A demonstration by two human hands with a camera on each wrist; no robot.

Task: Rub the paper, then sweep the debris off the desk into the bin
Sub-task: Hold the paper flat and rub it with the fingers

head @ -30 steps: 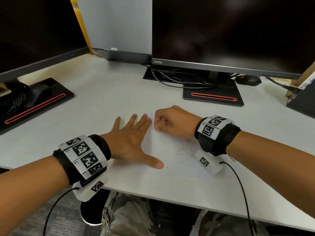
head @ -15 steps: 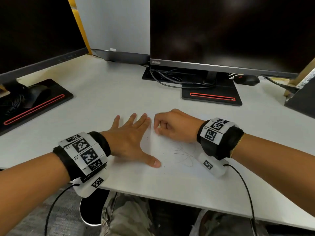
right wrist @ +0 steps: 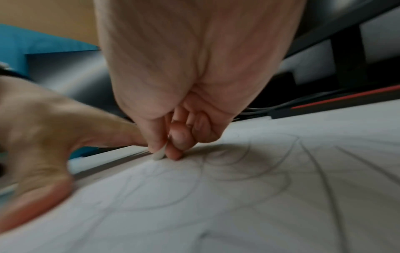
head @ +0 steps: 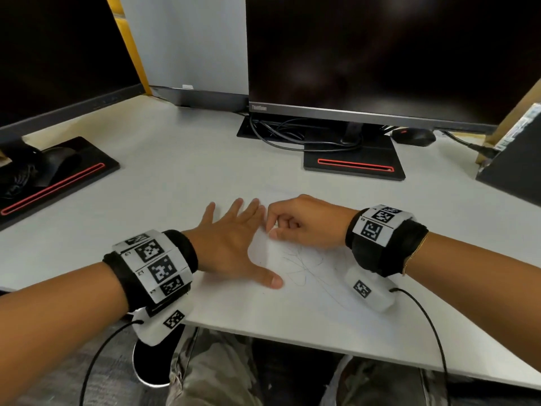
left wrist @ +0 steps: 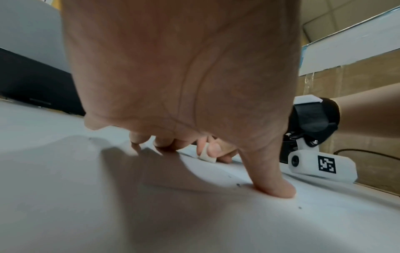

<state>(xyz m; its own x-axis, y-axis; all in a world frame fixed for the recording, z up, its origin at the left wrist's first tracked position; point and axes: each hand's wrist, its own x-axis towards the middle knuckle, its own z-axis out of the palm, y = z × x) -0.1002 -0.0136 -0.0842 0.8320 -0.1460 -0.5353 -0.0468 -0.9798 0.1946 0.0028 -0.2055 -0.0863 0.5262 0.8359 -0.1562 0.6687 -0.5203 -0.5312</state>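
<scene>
Desk (head: 181, 177) — white, two dark monitors (head: 380, 54)

Soft indoor light; seemingly motion-blurred wrist view

The eraser (right wrist: 159, 155) is mostly hidden in the right hand's (head: 304, 221) grip; the paper's (head: 307, 276) edges blend into the worktop (head: 175, 177).
</scene>
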